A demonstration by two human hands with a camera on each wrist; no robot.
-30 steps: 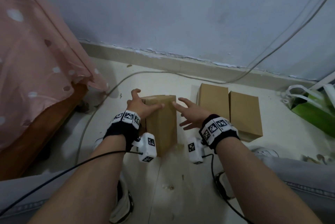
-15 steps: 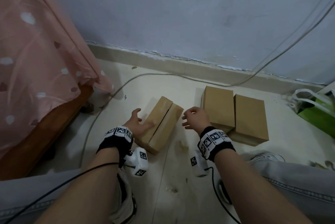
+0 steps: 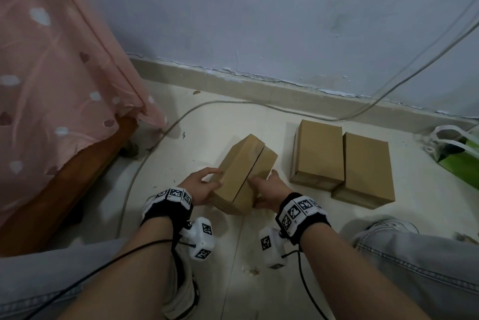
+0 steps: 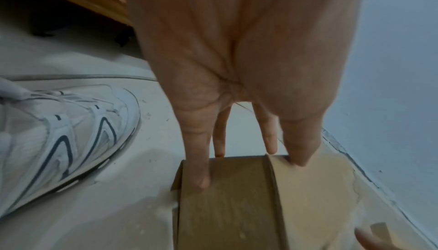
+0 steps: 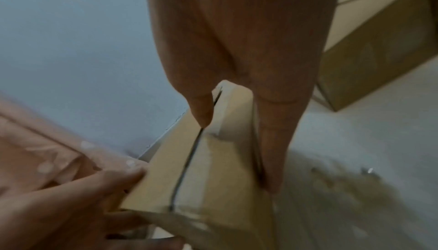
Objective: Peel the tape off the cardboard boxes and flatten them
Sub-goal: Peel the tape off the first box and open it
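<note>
A brown cardboard box (image 3: 245, 172) lies slantwise on the floor, its top flaps meeting in a dark seam. My left hand (image 3: 207, 182) grips its near left corner, thumb on the top face and fingers down the side. My right hand (image 3: 264, 182) holds the near right side, thumb by the seam. In the left wrist view my fingers (image 4: 196, 169) press the box (image 4: 237, 207). In the right wrist view the box (image 5: 213, 179) has a glossy strip across its near end. Two more closed boxes (image 3: 317, 151) (image 3: 365, 169) lie side by side to the right.
A pink spotted cloth (image 3: 51, 73) hangs over a wooden frame (image 3: 64, 184) on the left. A grey cable (image 3: 160, 138) curves over the floor along the baseboard (image 3: 259, 88). A green bag (image 3: 458, 159) sits far right. My white shoe (image 4: 66, 136) stands near the box.
The box has gone from standing upright to lying slantwise on the floor. Both hands have drawn back to its near end and taken hold of it.
</note>
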